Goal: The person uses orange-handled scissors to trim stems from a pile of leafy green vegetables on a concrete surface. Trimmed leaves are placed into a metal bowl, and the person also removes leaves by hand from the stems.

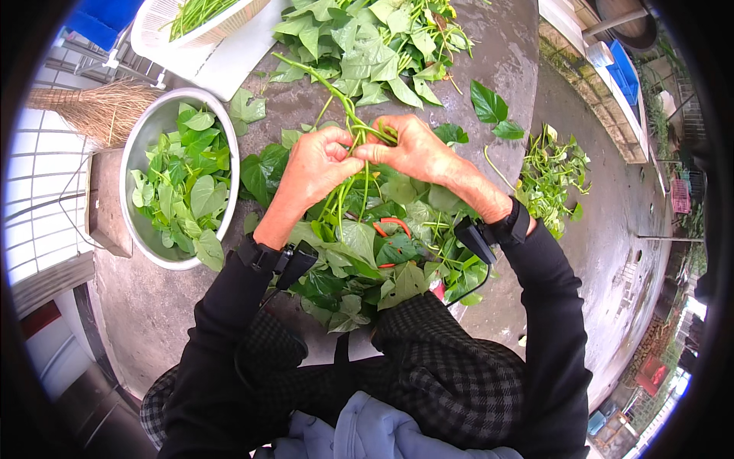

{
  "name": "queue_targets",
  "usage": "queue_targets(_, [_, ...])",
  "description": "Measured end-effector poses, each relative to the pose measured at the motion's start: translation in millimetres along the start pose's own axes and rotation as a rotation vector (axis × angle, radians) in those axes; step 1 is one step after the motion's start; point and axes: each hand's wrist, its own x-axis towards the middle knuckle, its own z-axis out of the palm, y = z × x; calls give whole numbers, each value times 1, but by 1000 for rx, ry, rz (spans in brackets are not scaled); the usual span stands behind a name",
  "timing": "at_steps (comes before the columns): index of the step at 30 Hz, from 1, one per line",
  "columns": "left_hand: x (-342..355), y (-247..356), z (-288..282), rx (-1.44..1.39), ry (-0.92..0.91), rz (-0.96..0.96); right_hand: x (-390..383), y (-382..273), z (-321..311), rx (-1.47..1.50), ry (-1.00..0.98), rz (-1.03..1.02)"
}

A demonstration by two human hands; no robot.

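Observation:
Both hands meet above a heap of leafy vines (359,239) that lies in front of my knees. My left hand (312,167) is closed, its thumb and fingers pinching a small bunch of green leaf stems (325,83). Touching it from the other side, my right hand (417,150) pinches the same stems, with several ends poking out between the fingers. Long stalks hang down from the grip toward the heap. To the left stands a round metal basin (235,161) with picked green leaves (180,180) inside. Something orange-red (395,222) shows partly among the leaves below my hands.
A second leafy pile (367,53) lies farther off, and a third (552,172) sits to the right. At the far left, a white basket (243,14) of green stalks rests by a white board (229,67). A straw broom (103,109) lies behind the basin.

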Motion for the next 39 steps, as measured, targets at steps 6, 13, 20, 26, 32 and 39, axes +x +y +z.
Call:
queue_targets(6, [-2,4,-8,54,-52,-88,7,6,-7,-533,78,-154])
queue_targets(13, [-3,11,-18,-275,-240,-200,7,20,-35,-968,336,39])
queue_targets(20, [0,10,-15,-408,39,-197,-22,-4,-25,335,-131,276])
queue_targets(26, [4,7,-4,-325,221,-80,-16,-12,23,403,-107,197])
queue_targets(32, [3,5,-7,-347,55,-54,-7,-13,13,342,-151,173])
queue_targets(39, [0,4,-18,-160,-70,-196,-3,6,-12,-907,119,-227])
